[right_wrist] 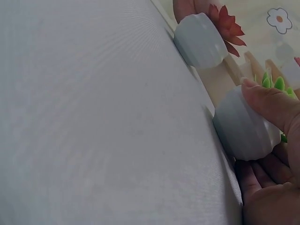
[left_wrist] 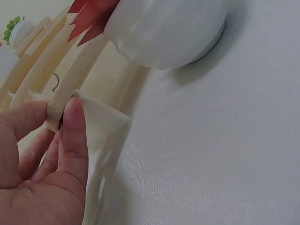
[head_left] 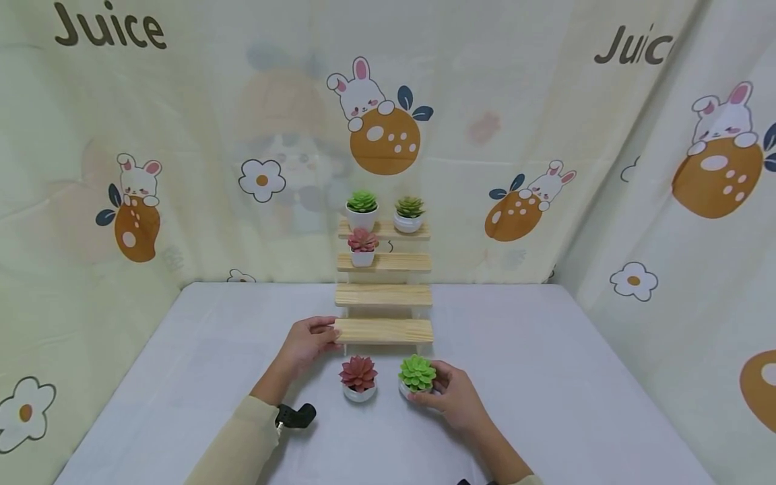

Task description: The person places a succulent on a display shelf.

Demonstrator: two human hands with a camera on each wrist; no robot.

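Observation:
A wooden step shelf [head_left: 384,295] stands at the table's middle back. My left hand [head_left: 308,345] grips the left end of its lowest step [head_left: 384,331], thumb and fingers [left_wrist: 74,123] pinching the board's edge [left_wrist: 75,82]. My right hand [head_left: 451,394] holds a green succulent in a white pot [head_left: 417,376] on the table; its fingers curl round the pot [right_wrist: 243,129]. A red succulent in a white pot [head_left: 359,378] stands free between the hands, seen close as a white pot [left_wrist: 164,30] in the left wrist view.
Three potted succulents sit on the upper steps: a green one [head_left: 362,209], a duller green one [head_left: 409,213] and a pink one [head_left: 363,246]. The white table [head_left: 545,377] is walled by printed curtains [head_left: 182,168] on three sides.

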